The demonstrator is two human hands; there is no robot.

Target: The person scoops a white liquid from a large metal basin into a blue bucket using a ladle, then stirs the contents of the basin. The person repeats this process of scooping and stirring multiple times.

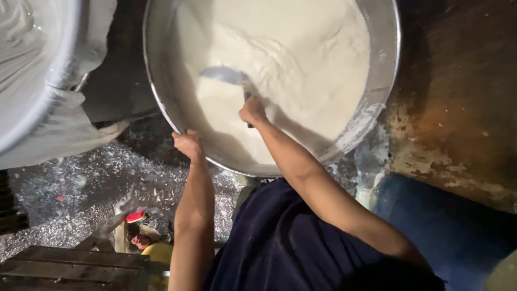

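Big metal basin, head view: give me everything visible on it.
The metal basin is large, round and shallow, with a dull silvery steel look and a thin rolled rim. It is cut off by the top edge of the view. Thick, creamy white batter nearly fills it, and smears coat the inner wall at the lower right. The left hand grips the near rim. The right hand holds a flat scraper whose blade lies in the batter. Its base is hidden. Beside it to the left is a cloth-draped container.
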